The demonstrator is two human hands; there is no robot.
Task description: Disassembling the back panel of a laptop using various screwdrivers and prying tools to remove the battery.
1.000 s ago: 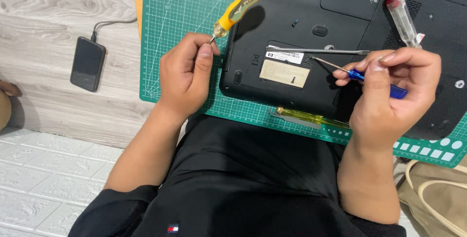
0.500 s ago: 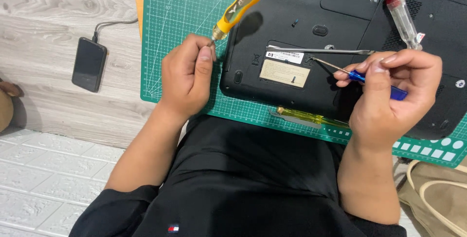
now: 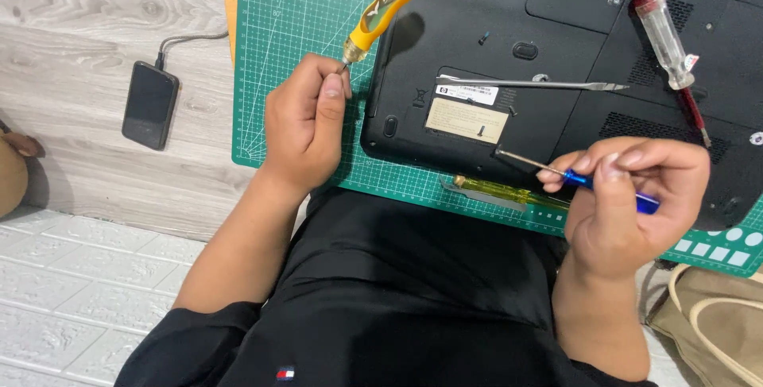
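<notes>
A black laptop (image 3: 556, 45) lies upside down on a green cutting mat (image 3: 294, 21). My left hand (image 3: 306, 121) pinches the metal shaft of a yellow-handled screwdriver (image 3: 387, 1) at the laptop's left edge. My right hand (image 3: 628, 212) grips a thin blue precision screwdriver (image 3: 612, 188). Its tip rests near the laptop's front edge, just below a pale label (image 3: 467, 119). A small screw lies on that label.
On the laptop lie long metal tweezers (image 3: 532, 83) and a clear-handled screwdriver (image 3: 664, 33). A yellow see-through screwdriver (image 3: 509, 191) rests on the mat's near side. A dark phone (image 3: 149, 105) with a cable sits on the wood floor at left. A tan bag (image 3: 715, 315) is at bottom right.
My right hand has drawn the blue screwdriver back toward me, from beside the label down to the laptop's front edge. The left hand and the yellow screwdriver have hardly moved.
</notes>
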